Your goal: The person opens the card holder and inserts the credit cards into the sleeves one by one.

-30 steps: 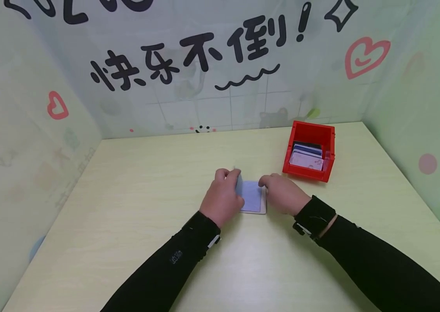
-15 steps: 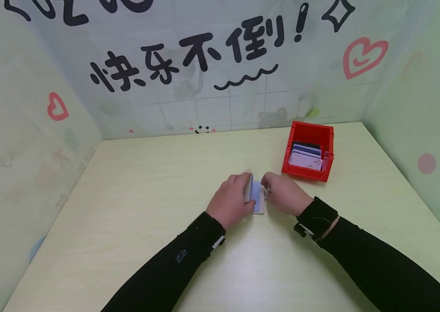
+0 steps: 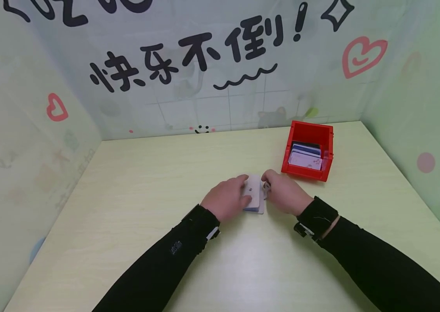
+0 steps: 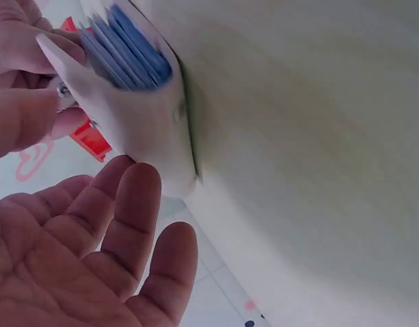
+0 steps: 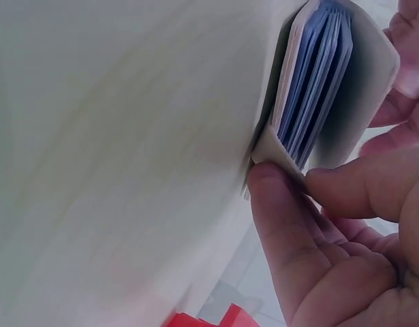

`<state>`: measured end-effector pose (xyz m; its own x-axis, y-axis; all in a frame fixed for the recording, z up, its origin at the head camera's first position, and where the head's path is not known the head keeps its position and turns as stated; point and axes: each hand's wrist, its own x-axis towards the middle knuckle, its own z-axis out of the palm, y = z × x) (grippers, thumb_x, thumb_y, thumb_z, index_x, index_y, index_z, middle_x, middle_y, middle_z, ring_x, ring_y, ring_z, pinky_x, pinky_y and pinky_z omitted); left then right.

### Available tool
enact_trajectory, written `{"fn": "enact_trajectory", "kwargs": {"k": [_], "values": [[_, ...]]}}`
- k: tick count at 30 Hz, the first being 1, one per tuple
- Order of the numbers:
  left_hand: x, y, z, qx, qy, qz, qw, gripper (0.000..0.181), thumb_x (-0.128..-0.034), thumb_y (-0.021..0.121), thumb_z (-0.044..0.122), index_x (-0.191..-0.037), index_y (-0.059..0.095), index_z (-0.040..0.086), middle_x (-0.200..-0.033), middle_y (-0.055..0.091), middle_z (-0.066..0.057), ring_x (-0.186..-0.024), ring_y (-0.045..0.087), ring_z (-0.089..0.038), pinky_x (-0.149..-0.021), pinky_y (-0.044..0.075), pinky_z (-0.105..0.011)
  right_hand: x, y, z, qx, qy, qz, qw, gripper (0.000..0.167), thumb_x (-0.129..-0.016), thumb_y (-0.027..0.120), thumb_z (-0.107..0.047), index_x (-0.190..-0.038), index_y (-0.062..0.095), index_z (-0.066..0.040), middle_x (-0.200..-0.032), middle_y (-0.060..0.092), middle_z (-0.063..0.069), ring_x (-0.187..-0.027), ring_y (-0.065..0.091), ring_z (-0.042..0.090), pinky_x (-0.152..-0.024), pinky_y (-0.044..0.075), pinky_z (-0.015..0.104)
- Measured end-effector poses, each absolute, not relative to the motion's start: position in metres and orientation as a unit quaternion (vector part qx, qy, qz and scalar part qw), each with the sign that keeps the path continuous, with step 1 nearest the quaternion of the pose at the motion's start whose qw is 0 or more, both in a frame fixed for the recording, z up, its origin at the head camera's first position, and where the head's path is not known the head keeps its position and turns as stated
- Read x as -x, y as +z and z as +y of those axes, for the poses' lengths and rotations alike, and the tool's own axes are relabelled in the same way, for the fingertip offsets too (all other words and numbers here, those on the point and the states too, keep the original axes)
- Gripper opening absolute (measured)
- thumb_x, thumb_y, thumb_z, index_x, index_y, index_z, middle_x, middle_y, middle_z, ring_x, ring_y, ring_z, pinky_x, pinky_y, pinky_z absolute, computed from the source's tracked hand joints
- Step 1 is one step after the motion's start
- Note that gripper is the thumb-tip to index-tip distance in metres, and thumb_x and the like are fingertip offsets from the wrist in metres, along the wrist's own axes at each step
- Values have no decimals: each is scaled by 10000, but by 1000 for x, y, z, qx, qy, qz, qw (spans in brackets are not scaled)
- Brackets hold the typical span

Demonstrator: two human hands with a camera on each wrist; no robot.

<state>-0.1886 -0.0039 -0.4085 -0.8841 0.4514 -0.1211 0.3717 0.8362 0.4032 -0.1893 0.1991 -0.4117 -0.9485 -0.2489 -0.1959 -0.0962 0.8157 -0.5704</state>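
Observation:
A pale card holder (image 3: 252,190) with blue plastic sleeves (image 4: 127,51) lies on the table. Its front cover leans over the sleeves, partly raised in the right wrist view. My left hand (image 3: 225,197) is at the holder's left side, its fingers loosely extended by the cover, with light contact at most. On the right side, my right hand (image 3: 284,190) pinches the closing flap (image 5: 281,153) between thumb and index finger. A metal snap (image 4: 64,90) shows by those fingers in the left wrist view.
A red bin (image 3: 305,173) stands behind my right hand, with several cards or booklets (image 3: 306,160) inside. Printed walls enclose the pale wooden table (image 3: 146,182) at the back and both sides.
My left hand turned the cover over from left to right onto the blue sleeves, then drew back slightly left with loosened fingers. My right hand stayed at the flap.

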Motion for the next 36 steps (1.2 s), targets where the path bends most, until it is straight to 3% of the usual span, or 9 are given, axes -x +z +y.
{"fn": "enact_trajectory", "kwargs": {"k": [5,15,20,24,36], "values": [[198,-405,-7,-223,120,960,120,634,-1010,704,327,-1579,490,149,-1543,573,-70,-1361,598,-240,-1140,493,-399,190,-409,198,85,-286,946,128,379,-1017,673,-105,-1376,572,-38,-1274,688,163,-1086,648,300,-1040,573,478],[209,-402,-8,-243,50,958,141,672,-998,673,469,-1599,472,244,-1718,357,-38,-1469,499,-402,-1142,486,-518,194,-413,191,99,-256,957,96,247,-1007,707,-160,-1233,725,-62,-1097,744,108,-935,653,257,-943,597,426],[210,-404,-9,-234,72,959,146,678,-979,692,492,-1571,498,223,-1638,479,6,-1370,587,-335,-1110,507,-488,195,-412,189,115,-238,960,88,263,-990,742,-176,-1227,772,-66,-1122,775,106,-982,682,267,-969,598,441],[208,-407,-12,-216,97,961,144,679,-953,714,514,-1537,530,220,-1533,576,49,-1249,644,-272,-1068,512,-473,195,-413,184,137,-203,967,66,235,-974,764,-199,-1173,805,-80,-1054,794,88,-923,691,257,-924,608,418],[207,-410,-14,-197,124,962,143,698,-930,734,542,-1532,541,247,-1505,611,58,-1278,634,-297,-1099,454,-516,197,-413,166,177,-126,975,34,136,-961,750,-184,-995,834,-83,-877,784,61,-786,672,227,-850,613,392]]}}
